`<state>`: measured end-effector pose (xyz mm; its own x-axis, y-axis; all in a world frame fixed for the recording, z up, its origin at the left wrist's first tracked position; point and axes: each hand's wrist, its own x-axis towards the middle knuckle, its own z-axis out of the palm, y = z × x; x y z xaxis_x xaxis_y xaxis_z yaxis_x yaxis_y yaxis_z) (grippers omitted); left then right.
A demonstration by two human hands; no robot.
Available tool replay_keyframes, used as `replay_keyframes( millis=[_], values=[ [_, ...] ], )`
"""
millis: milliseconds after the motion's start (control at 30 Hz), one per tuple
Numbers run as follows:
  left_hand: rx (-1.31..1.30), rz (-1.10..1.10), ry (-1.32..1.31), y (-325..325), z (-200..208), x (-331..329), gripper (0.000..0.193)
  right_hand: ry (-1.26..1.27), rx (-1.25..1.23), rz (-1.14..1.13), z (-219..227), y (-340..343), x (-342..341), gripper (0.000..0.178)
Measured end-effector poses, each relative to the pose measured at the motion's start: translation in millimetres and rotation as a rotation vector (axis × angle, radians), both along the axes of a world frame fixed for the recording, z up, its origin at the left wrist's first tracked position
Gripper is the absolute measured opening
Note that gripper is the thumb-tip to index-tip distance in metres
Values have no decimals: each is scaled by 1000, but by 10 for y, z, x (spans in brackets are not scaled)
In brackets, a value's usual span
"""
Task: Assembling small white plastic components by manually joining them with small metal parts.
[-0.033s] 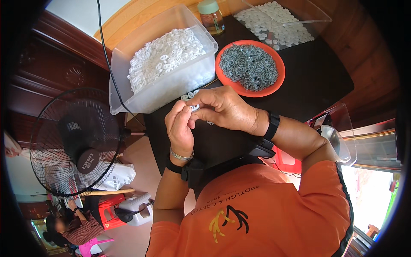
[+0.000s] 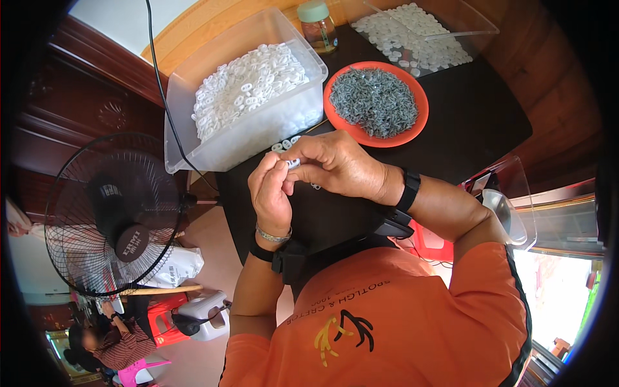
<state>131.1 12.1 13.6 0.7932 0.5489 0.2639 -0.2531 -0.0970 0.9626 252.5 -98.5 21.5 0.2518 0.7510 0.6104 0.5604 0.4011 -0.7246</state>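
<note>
Both of my hands meet over the dark table (image 2: 309,222), pinching one small white oval plastic piece with holes (image 2: 293,164). My left hand (image 2: 271,200) grips its left side with bent fingers. From the right, the thumb and forefinger of my right hand (image 2: 348,166) close on the same piece. Several similar white pieces (image 2: 284,145) lie just beyond my fingers; a few more show partly below my right hand. Beyond them stands a translucent bin (image 2: 216,153) heaped with white pieces (image 2: 255,84). An orange plate (image 2: 387,141) to its right holds a pile of small grey parts (image 2: 374,100).
A jar with a green lid (image 2: 318,29) stands behind the plate. White discs (image 2: 416,39) lie in a clear tray at the far right. A black fan (image 2: 116,216) stands left of the table, and a cable (image 2: 161,84) hangs beside the bin. Another person (image 2: 119,345) sits at lower left.
</note>
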Motion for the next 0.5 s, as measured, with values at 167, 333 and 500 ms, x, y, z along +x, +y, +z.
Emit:
replay_keyframes(
  millis=[167, 333, 500],
  values=[
    [-106, 45, 3, -73, -17, 23, 25, -4, 20, -20, -1, 1, -23, 19],
    [-159, 33, -29, -79, -48, 39, 22, -69, 29, -39, -11, 5, -16, 16],
    [-183, 14, -96, -77, -99, 82, 25, -118, -31, -121, 29, -9, -39, 15]
  ],
)
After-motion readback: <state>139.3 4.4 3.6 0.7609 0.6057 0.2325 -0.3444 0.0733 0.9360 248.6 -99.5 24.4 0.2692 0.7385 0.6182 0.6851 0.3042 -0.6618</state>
